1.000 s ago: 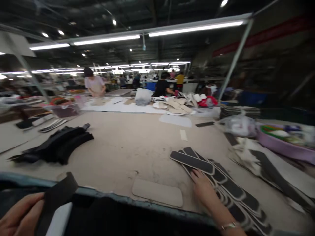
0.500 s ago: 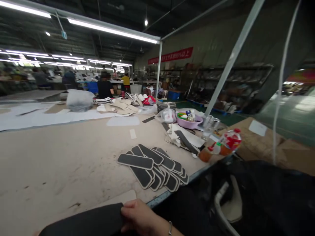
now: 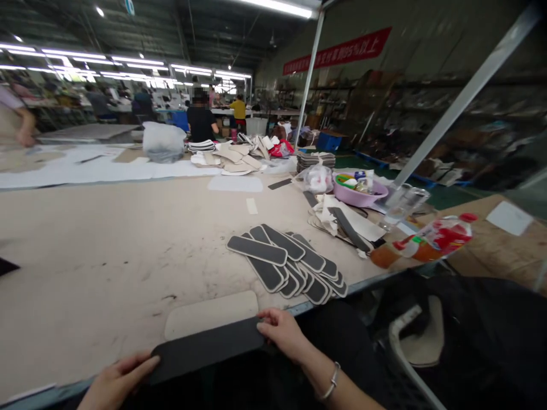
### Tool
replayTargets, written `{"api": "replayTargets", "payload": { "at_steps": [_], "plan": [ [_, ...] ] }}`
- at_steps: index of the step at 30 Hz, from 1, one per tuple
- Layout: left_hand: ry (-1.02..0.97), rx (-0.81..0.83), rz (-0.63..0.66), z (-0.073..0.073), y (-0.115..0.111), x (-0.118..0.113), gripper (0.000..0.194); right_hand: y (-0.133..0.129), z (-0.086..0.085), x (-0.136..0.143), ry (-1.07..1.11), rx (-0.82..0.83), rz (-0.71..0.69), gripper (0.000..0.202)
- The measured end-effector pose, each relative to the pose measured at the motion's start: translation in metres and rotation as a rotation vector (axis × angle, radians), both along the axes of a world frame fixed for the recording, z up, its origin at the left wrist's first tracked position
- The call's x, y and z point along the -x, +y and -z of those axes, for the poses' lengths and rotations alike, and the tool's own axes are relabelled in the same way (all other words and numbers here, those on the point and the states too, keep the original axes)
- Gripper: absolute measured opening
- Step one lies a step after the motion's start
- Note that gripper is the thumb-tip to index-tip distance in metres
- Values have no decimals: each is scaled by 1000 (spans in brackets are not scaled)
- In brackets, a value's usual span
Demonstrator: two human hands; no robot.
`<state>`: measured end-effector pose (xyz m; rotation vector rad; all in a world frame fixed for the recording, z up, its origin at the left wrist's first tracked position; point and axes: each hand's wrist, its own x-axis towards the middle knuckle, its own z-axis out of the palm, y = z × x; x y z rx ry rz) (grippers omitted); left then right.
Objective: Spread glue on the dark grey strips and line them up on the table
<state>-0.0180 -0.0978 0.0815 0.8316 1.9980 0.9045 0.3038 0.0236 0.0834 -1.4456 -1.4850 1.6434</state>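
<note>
A dark strip with rounded corners point(image 3: 209, 348) hangs at the table's front edge, held at both ends. My left hand point(image 3: 122, 378) pinches its left end between thumb and fingers. At the right end, my right hand point(image 3: 280, 333), with a bracelet on the wrist, is closed on the corner. Just behind the strip lies a pale rounded board point(image 3: 211, 312) on the table, partly covered by it. A fanned pile of dark strips with pale borders point(image 3: 294, 265) rests beyond my right hand.
On the beige table point(image 3: 106, 296) are scraps point(image 3: 346, 225), a purple basin point(image 3: 359, 195), a drinks bottle point(image 3: 444, 236) and a plastic bag point(image 3: 162, 142). A slanted metal post point(image 3: 465, 97) rises at the right. A person's arm point(image 3: 25, 128) shows far left.
The view has shifted, so the table's things sit higher in it. My left hand has come into clear view on the strip's left end, and more of the pale board shows.
</note>
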Motion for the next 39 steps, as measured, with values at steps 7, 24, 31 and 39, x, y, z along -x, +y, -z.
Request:
{"api": "replayTargets", "payload": {
  "at_steps": [7, 24, 31, 39],
  "plan": [
    [3, 35, 21, -6, 44, 9, 60, 30, -4, 21, -339, -296, 51, 16],
    [497, 276, 175, -3, 73, 1, 28, 50, 4, 29, -667, -358, -54, 10],
    [527, 281, 167, 4, 69, -2, 23, 48, 3, 28, -739, -388, -157, 7],
    [547, 214, 179, 0, 64, -8, 19, 43, -1, 33, -863, -468, -196, 9]
  ]
}}
